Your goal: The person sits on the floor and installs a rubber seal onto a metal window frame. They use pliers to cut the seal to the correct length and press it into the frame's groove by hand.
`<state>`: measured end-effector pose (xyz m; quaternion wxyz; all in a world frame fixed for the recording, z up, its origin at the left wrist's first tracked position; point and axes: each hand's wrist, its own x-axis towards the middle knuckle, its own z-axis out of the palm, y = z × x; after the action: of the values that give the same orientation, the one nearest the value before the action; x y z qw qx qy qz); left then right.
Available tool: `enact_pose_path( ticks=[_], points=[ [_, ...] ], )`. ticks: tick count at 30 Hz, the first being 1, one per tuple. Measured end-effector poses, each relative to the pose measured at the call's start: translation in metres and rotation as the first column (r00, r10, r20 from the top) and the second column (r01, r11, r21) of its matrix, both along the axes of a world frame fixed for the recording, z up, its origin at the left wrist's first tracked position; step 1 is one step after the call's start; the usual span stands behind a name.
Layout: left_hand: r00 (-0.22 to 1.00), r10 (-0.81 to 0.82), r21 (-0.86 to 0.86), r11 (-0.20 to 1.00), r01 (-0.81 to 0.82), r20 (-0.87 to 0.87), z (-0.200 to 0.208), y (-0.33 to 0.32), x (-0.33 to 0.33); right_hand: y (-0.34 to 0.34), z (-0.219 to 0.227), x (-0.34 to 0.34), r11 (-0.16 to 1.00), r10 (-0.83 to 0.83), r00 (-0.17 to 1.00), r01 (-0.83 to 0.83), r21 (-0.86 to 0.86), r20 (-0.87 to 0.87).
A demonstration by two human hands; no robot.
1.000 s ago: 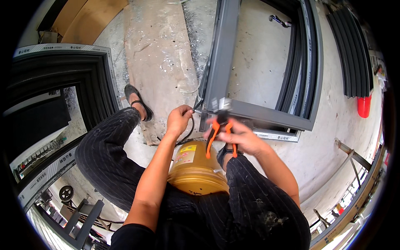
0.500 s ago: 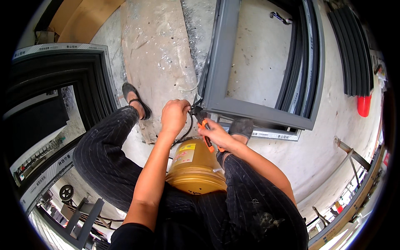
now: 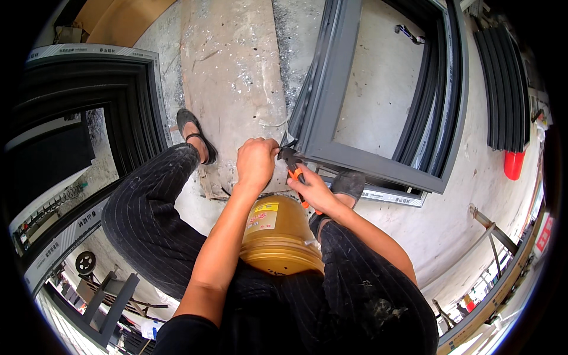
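My left hand (image 3: 257, 163) has its fingertips pinched around the end of a thin black strip (image 3: 288, 144), beside the corner of a grey window frame (image 3: 341, 151). In my right hand (image 3: 315, 190) is a pair of hand cutters (image 3: 288, 155) with a dark head and orange-and-black handles. The cutter head points up and left, close to my left fingertips and the strip. Whether the jaws touch the strip is hard to make out. Below both hands, a gold plastic bucket (image 3: 284, 231) lies on its side between my legs.
More dark frames (image 3: 133, 100) stand on the left. A worn board (image 3: 231, 77) covers the floor ahead. At right lie black profiles (image 3: 503, 89) near a red object (image 3: 514, 165). A metal stand (image 3: 488, 225) is at the right side.
The view has shifted a little, so the scene sits further right. The black strip that looped below my left hand is now mostly out of sight. Both hands keep their hold.
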<state>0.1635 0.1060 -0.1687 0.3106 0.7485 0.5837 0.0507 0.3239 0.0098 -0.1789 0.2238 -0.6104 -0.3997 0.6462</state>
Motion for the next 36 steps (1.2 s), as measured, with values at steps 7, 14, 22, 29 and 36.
enact_pose_path(
  ticks=[7,14,22,29,36],
  points=[
    [1.000,0.004,-0.002,1.000,-0.004,-0.011,0.004,0.000,0.002,0.008,0.011,0.004,0.976,0.041,0.998,-0.053,-0.213,-0.056],
    [0.998,-0.031,0.009,0.999,0.031,-0.049,0.000,-0.002,0.003,0.002,0.006,0.002,0.997,0.074,0.993,-0.075,-0.002,0.091],
    [0.999,-0.006,0.037,0.999,0.008,-0.052,-0.003,-0.005,0.004,0.008,0.010,-0.001,0.988,0.151,0.963,-0.150,-0.020,0.224],
    [0.999,0.052,-0.039,0.998,-0.051,0.008,-0.016,-0.008,-0.001,-0.001,0.057,0.016,0.874,0.485,0.833,-0.472,-0.114,0.265],
    [0.946,0.294,-0.447,0.871,-0.205,0.139,-0.029,-0.023,-0.003,0.073,0.095,0.063,0.943,-0.273,0.962,0.268,0.200,-0.001]
  ],
)
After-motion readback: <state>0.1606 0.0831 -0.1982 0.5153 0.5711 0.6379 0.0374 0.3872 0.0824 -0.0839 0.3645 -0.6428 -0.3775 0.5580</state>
